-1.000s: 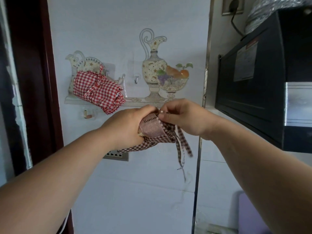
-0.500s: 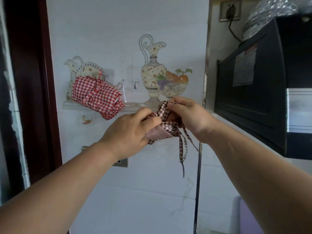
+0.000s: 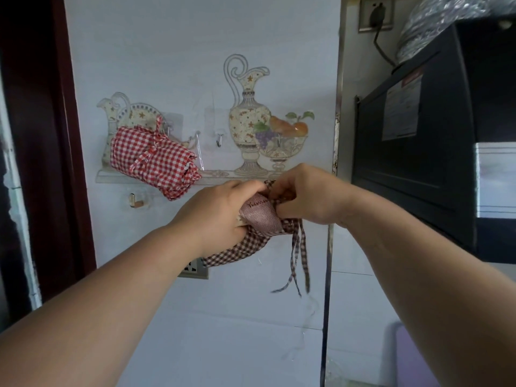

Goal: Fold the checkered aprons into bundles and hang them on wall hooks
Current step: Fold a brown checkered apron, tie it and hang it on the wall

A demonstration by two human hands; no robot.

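A brown checkered apron bundle (image 3: 262,222) is held in mid-air in front of the white wall. My left hand (image 3: 215,216) grips the bundle from the left. My right hand (image 3: 304,196) pinches its ties at the top right. Two loose tie ends (image 3: 298,263) dangle below the bundle. A red checkered apron bundle (image 3: 153,160) hangs by its tie from a wall hook (image 3: 168,131) at the upper left. A bare metal hook (image 3: 219,141) sticks out of the wall to the right of it, above my hands.
A black range hood (image 3: 418,152) juts out at the right. A dark red door frame (image 3: 67,135) borders the wall at the left. A wall socket (image 3: 195,270) sits below my left wrist. Another small hook (image 3: 136,202) is lower left, and a plugged outlet (image 3: 375,15) upper right.
Both hands with the brown bundle have shifted slightly, the right hand reworking the ties at the top. The dangling tie ends swing. The red bundle hangs unchanged.
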